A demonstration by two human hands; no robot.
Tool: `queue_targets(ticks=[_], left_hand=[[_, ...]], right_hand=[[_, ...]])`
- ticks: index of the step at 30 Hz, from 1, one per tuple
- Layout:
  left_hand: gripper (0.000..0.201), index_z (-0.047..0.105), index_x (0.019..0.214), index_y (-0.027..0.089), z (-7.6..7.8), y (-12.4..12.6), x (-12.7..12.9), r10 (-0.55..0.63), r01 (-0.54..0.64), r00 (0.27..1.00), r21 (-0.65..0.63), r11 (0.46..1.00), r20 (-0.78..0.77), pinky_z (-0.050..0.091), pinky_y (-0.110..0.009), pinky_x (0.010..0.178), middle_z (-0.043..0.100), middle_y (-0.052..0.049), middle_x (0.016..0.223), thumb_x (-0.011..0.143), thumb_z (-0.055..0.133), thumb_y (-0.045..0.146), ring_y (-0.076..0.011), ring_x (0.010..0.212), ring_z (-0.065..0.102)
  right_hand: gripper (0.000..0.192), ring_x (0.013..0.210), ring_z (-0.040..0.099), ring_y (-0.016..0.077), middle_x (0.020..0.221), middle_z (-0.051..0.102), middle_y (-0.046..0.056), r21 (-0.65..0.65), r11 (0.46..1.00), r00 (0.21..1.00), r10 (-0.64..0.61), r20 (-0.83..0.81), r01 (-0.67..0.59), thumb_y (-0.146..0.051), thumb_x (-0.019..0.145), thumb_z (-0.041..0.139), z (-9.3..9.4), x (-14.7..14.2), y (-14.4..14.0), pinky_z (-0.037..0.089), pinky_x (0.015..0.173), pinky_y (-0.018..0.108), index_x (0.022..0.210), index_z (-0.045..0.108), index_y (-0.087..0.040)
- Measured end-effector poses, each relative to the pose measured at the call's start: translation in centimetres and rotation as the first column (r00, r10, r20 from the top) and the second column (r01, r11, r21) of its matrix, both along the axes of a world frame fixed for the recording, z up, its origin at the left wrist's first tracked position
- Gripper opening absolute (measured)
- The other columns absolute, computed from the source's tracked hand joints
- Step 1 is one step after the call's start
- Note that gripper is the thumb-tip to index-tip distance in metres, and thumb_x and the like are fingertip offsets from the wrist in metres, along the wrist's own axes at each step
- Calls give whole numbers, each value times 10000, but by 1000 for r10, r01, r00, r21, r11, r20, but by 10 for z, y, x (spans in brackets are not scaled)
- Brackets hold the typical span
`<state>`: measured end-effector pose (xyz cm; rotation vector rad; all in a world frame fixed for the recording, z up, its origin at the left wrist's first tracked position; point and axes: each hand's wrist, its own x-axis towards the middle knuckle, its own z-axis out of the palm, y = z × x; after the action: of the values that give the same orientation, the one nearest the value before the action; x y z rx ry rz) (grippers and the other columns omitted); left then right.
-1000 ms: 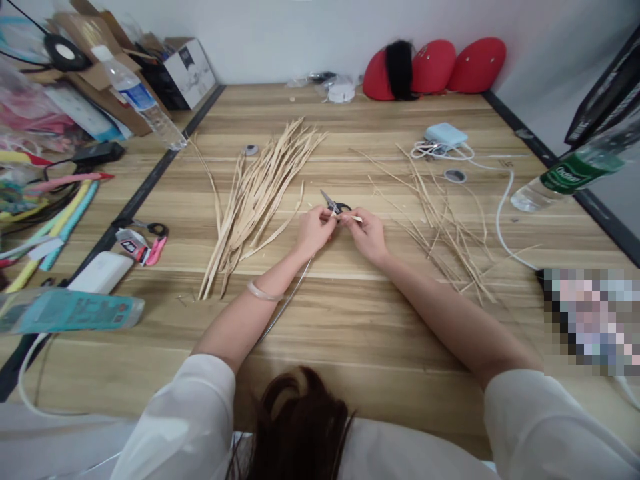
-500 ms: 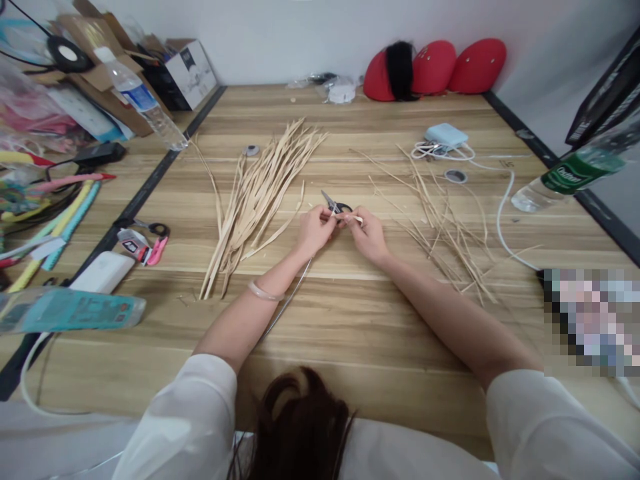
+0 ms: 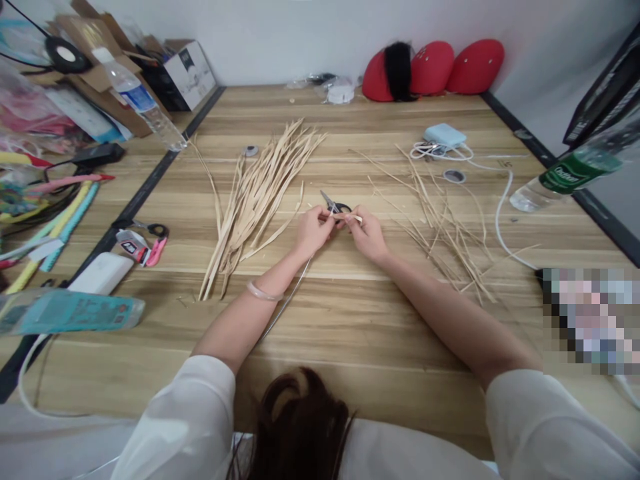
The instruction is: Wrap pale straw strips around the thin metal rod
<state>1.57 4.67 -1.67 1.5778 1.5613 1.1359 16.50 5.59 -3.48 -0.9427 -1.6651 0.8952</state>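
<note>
Wooden table (image 3: 350, 320) runs to a pale wall, with clutter along both sides. Both forearms stretch forward, wrists low over the boards, fingers meeting. Left hand (image 3: 313, 230) and right hand (image 3: 367, 233) together pinch a thin straw strip (image 3: 350, 217), with scissors (image 3: 334, 204) just beyond the fingertips. Left of them lies a straw bundle (image 3: 255, 197), right a looser scatter (image 3: 440, 217). Lettering on the green bottle label (image 3: 570, 175) is too blurred to read.

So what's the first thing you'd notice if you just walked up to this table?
Probably the two hands, left hand and right hand, pinching a thin pale strip at the middle of the wooden table, just in front of small scissors. Then the big bundle of pale strips to their left, and three red oval things against the far wall.
</note>
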Motion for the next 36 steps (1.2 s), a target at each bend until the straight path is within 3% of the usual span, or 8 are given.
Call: queue_targets(ticks=[9,14,29,36], left_hand=[[149,630,792,160,-5,8,-1,43,-32,989,-79,996,140,362,-186,377,602,18,552,781,532,272,-86,374,519],[151,610,791,161,-2,7,0,32,-18,985,-86,996,167,330,-183,355,658,-6,645,793,521,284,-75,376,514],[121,608,790,136,-3,7,1,-25,36,969,-39,999,246,361,-173,376,608,24,591,779,589,255,-55,362,496],[118,580,817,141,-1,6,3,-22,56,950,-100,993,310,319,-155,346,617,24,645,795,584,257,-40,361,485]], right_hand=[[400,624,596,120,742,703,25,-27,1000,999,1,-42,-2,-601,877,456,1,-2,-1,436,635,270,775,471,-214],[366,666,627,128,763,708,25,-24,1000,998,17,-58,-19,-567,892,459,-1,-1,0,448,653,274,800,480,-213],[396,637,612,135,714,698,19,-19,1000,997,8,-78,-10,-603,889,429,2,-1,-2,443,638,291,770,415,-225],[383,622,613,129,705,686,6,-38,999,994,-10,-112,6,-600,884,447,3,-3,-3,450,601,285,797,432,-227]])
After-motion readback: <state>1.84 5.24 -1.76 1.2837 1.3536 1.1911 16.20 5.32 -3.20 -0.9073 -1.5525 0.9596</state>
